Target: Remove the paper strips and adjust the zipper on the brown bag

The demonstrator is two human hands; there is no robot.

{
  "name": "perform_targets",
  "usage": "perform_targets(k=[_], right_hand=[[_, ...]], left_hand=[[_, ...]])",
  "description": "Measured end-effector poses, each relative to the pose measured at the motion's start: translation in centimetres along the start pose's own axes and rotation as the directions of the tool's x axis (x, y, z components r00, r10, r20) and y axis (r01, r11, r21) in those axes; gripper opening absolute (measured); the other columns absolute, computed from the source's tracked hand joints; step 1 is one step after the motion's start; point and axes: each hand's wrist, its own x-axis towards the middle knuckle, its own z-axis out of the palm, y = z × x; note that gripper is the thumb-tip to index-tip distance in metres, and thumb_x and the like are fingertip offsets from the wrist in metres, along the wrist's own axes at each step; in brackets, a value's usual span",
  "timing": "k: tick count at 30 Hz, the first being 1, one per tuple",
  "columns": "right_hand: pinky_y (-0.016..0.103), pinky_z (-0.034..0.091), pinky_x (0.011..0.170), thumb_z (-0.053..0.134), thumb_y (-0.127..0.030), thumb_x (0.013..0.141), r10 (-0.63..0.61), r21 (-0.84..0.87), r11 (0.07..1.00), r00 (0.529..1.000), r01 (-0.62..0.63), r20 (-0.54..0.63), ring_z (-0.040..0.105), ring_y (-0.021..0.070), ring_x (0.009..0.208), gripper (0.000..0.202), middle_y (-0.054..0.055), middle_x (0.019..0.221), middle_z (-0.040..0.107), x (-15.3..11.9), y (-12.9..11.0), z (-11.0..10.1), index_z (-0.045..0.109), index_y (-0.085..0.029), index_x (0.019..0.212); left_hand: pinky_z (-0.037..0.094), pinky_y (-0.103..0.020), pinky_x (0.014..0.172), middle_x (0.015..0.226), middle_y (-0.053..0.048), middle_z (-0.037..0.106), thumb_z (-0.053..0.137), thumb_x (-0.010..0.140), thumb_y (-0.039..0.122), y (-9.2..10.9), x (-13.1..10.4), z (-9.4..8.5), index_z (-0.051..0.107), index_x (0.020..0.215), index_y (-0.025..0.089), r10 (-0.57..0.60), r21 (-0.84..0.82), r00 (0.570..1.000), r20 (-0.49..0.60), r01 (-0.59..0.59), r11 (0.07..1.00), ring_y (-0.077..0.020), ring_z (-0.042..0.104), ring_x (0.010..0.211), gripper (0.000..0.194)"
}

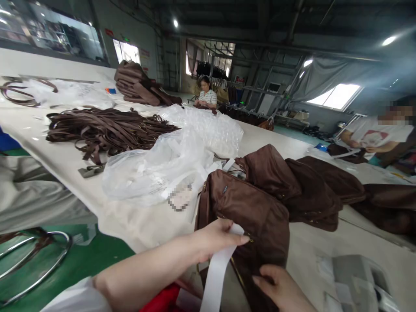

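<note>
My left hand (217,242) pinches a long white strip (218,277) between thumb and fingers. The strip hangs down in front of a brown zippered bag (247,203), which stands on the table. My right hand (279,288) is at the bag's lower right, with thumb and forefinger apart and nothing seen between them; its other fingers are hidden. A brass-coloured zipper edge (238,273) runs down the bag between my hands, beside a pale surface.
More brown bags (302,186) lie behind and to the right. Clear plastic bags (169,160) and a heap of brown straps (104,130) cover the left of the table (130,225). A grey device (360,277) sits at the lower right. Two people work farther off.
</note>
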Motion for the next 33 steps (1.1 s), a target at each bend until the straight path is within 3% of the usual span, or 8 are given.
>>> perform_targets(k=[3, 5, 8, 13, 16, 18, 25, 33], right_hand=[[0.020, 0.020, 0.044, 0.072, -0.055, 0.064, -0.032, 0.484, 0.871, 0.976, -0.078, 0.215, 0.028, 0.0063, 0.043, 0.038, -0.006, 0.050, 0.041, -1.1, -0.9, 1.1, 0.062, -0.018, 0.069], [0.019, 0.022, 0.043, 0.076, -0.051, 0.061, -0.049, 0.688, 0.719, 0.979, -0.104, 0.199, 0.029, 0.0059, 0.044, 0.038, -0.005, 0.055, 0.045, -1.6, -1.8, 1.4, 0.063, -0.018, 0.074], [0.020, 0.032, 0.045, 0.080, -0.043, 0.061, -0.092, 0.812, 0.583, 0.992, -0.016, 0.086, 0.039, 0.0084, 0.050, 0.031, 0.000, 0.065, 0.053, -1.7, -3.2, 1.5, 0.065, -0.019, 0.074], [0.020, 0.043, 0.053, 0.080, -0.029, 0.066, -0.094, 0.862, 0.480, 0.987, 0.162, -0.133, 0.050, 0.0093, 0.060, 0.017, 0.001, 0.080, 0.061, -0.7, -5.6, 1.8, 0.069, -0.020, 0.077], [0.019, 0.048, 0.055, 0.081, -0.027, 0.066, -0.037, 0.869, 0.451, 0.977, 0.204, -0.210, 0.056, 0.0086, 0.061, 0.017, 0.000, 0.082, 0.065, -0.1, -6.3, 2.2, 0.071, -0.022, 0.078], [0.018, 0.050, 0.056, 0.082, -0.027, 0.064, 0.004, 0.876, 0.429, 0.969, 0.220, -0.246, 0.058, 0.0085, 0.062, 0.018, -0.001, 0.082, 0.067, 0.1, -6.6, 2.6, 0.071, -0.022, 0.078], [0.018, 0.053, 0.056, 0.084, -0.027, 0.061, 0.020, 0.881, 0.418, 0.968, 0.220, -0.251, 0.063, 0.0099, 0.062, 0.022, 0.000, 0.081, 0.069, 0.3, -7.2, 3.4, 0.071, -0.020, 0.079], [0.023, 0.055, 0.064, 0.083, -0.029, 0.061, -0.056, 0.843, 0.476, 0.965, 0.252, -0.257, 0.066, 0.0137, 0.069, 0.021, 0.003, 0.086, 0.070, 0.3, -6.4, 3.8, 0.073, -0.021, 0.078]], left_hand=[[0.023, -0.018, 0.041, 0.055, 0.005, 0.051, 0.076, 0.060, 0.038, -0.6, 0.3, 0.1, 0.055, 0.071, 0.015, -0.061, -0.103, 0.997, -0.055, 0.055, 0.993, -0.0046, 0.037, 0.042, 0.033], [0.020, -0.019, 0.038, 0.052, 0.005, 0.049, 0.071, 0.060, 0.032, -1.0, 0.4, -0.2, 0.052, 0.065, 0.015, -0.091, -0.131, 0.995, -0.030, 0.086, 0.988, -0.0044, 0.035, 0.038, 0.027], [0.023, -0.018, 0.038, 0.051, 0.004, 0.048, 0.068, 0.058, 0.028, -0.7, -0.1, -0.9, 0.052, 0.063, 0.015, -0.127, -0.146, 0.992, -0.015, 0.123, 0.982, -0.0055, 0.039, 0.040, 0.021], [0.035, -0.017, 0.049, 0.063, 0.002, 0.058, 0.079, 0.059, 0.027, 2.9, -1.8, -3.8, 0.064, 0.076, 0.013, 0.011, 0.116, 0.996, 0.092, -0.022, 0.993, -0.0062, 0.048, 0.052, 0.027], [0.040, -0.019, 0.058, 0.067, 0.000, 0.063, 0.080, 0.063, 0.033, 5.2, -2.7, -5.4, 0.068, 0.072, 0.012, 0.108, 0.297, 0.977, 0.185, -0.161, 0.941, -0.0078, 0.052, 0.059, 0.025], [0.037, -0.019, 0.055, 0.065, 0.001, 0.062, 0.078, 0.066, 0.037, 5.7, -3.1, -5.9, 0.070, 0.073, 0.013, 0.093, 0.426, 0.963, 0.253, -0.197, 0.883, -0.0078, 0.049, 0.057, 0.026], [0.036, -0.016, 0.052, 0.064, 0.001, 0.060, 0.072, 0.072, 0.044, 3.5, -2.8, -5.5, 0.072, 0.079, 0.013, 0.050, 0.654, 0.934, 0.354, -0.286, 0.700, -0.0069, 0.047, 0.057, 0.032], [0.034, -0.016, 0.050, 0.062, 0.002, 0.058, 0.075, 0.067, 0.050, 2.8, -1.9, -5.5, 0.069, 0.078, 0.011, 0.029, 0.639, 0.927, 0.374, -0.280, 0.717, -0.0060, 0.045, 0.054, 0.041]])
